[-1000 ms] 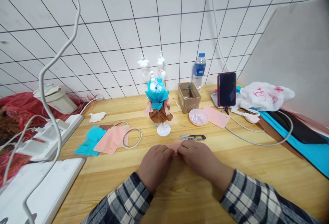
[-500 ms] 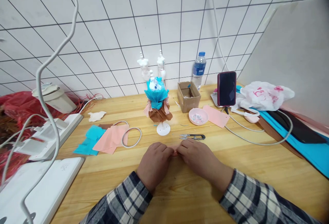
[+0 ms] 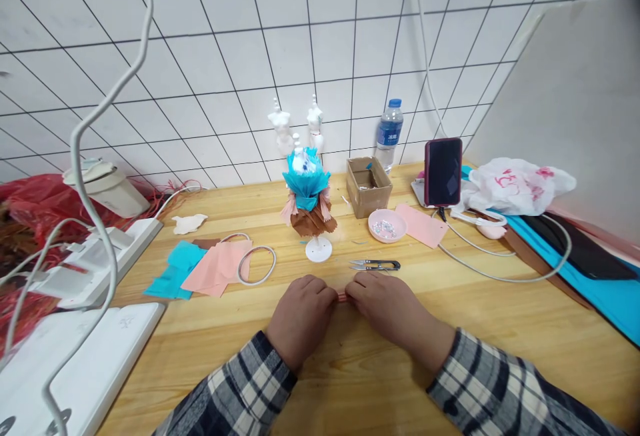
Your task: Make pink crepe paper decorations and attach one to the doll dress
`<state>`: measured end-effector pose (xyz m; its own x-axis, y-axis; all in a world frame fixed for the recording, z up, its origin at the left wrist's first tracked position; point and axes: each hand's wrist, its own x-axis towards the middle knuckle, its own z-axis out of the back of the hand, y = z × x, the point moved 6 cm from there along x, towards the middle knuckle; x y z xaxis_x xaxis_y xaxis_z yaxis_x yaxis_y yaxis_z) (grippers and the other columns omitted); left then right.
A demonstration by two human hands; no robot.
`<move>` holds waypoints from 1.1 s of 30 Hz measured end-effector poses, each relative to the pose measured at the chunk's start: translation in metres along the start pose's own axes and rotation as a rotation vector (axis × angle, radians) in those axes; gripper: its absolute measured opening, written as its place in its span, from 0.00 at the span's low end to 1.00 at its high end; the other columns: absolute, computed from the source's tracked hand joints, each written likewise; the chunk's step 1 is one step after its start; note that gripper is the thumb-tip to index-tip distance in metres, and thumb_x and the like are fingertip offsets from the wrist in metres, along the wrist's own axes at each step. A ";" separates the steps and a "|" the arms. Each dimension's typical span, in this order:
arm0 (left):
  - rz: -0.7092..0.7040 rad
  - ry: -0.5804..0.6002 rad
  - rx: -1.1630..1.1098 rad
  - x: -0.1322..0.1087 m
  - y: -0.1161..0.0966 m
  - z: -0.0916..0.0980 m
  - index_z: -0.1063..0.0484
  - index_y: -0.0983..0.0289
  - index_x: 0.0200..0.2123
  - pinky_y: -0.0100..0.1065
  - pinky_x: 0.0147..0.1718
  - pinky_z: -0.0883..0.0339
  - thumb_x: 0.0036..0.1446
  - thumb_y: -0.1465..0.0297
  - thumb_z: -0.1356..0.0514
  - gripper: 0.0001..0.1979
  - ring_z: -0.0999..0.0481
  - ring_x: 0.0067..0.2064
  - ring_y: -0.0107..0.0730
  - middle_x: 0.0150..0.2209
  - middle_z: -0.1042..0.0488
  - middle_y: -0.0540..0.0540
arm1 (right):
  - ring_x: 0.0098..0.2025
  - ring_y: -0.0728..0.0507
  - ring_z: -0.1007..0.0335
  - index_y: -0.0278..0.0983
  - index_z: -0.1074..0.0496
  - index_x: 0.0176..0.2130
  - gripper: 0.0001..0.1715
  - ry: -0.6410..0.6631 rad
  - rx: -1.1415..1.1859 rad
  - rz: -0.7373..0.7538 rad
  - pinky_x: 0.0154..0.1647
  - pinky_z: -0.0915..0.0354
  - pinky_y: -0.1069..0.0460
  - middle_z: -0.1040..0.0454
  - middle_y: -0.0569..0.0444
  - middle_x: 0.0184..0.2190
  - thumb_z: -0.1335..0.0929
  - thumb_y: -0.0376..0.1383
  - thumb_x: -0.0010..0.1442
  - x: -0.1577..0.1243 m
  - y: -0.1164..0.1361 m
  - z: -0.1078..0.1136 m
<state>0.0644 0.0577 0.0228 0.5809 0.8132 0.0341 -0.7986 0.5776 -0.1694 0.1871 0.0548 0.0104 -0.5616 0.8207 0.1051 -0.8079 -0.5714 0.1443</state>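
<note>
Between my two hands a narrow strip of pink crepe paper (image 3: 343,297) shows, folded or bunched; most of it is hidden by the fingers. My left hand (image 3: 306,316) is closed on its left end, my right hand (image 3: 383,303) on its right end, both low over the table. Thread snips (image 3: 375,265) lie just beyond my right hand. Farther back stands a small dress form on a white base (image 3: 319,249), dressed in a blue crepe paper top (image 3: 307,186) and a brown skirt (image 3: 314,221).
Blue paper (image 3: 180,269), pink paper (image 3: 215,268) and a pale ring (image 3: 257,266) lie at left. A bowl of beads (image 3: 387,225), a cardboard box (image 3: 369,189), a water bottle (image 3: 390,133) and a phone (image 3: 443,173) stand at the back right. A cable (image 3: 525,281) loops across the right.
The pink strip between my fingers looks narrower and more tightly folded. Both hands stay in nearly the same place; the view has shifted slightly.
</note>
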 end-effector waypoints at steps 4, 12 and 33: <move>0.007 0.001 -0.005 0.000 0.000 0.000 0.25 0.63 0.35 0.40 0.39 0.33 0.64 0.72 0.47 0.10 0.27 0.38 0.38 0.33 0.24 0.55 | 0.35 0.44 0.31 0.38 0.29 0.34 0.08 0.016 0.029 -0.018 0.31 0.44 0.51 0.28 0.54 0.32 0.36 0.31 0.64 0.000 -0.003 -0.001; -0.050 -0.018 0.015 0.001 -0.004 0.002 0.25 0.63 0.33 0.40 0.41 0.32 0.63 0.73 0.45 0.09 0.28 0.39 0.38 0.34 0.25 0.55 | 0.36 0.44 0.30 0.38 0.29 0.33 0.09 0.027 0.068 -0.016 0.33 0.42 0.51 0.27 0.54 0.33 0.37 0.32 0.65 0.004 -0.001 0.005; -0.019 -0.213 -0.097 -0.008 -0.012 0.017 0.27 0.58 0.44 0.61 0.62 0.60 0.57 0.67 0.40 0.11 0.36 0.59 0.48 0.52 0.28 0.56 | 0.38 0.44 0.32 0.37 0.28 0.36 0.03 -0.045 -0.006 0.014 0.37 0.40 0.50 0.28 0.53 0.35 0.33 0.32 0.61 0.000 0.007 0.012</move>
<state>0.0668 0.0459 0.0415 0.5412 0.8048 0.2437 -0.7629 0.5918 -0.2603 0.1833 0.0507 0.0230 -0.5641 0.8116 0.1516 -0.8013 -0.5825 0.1366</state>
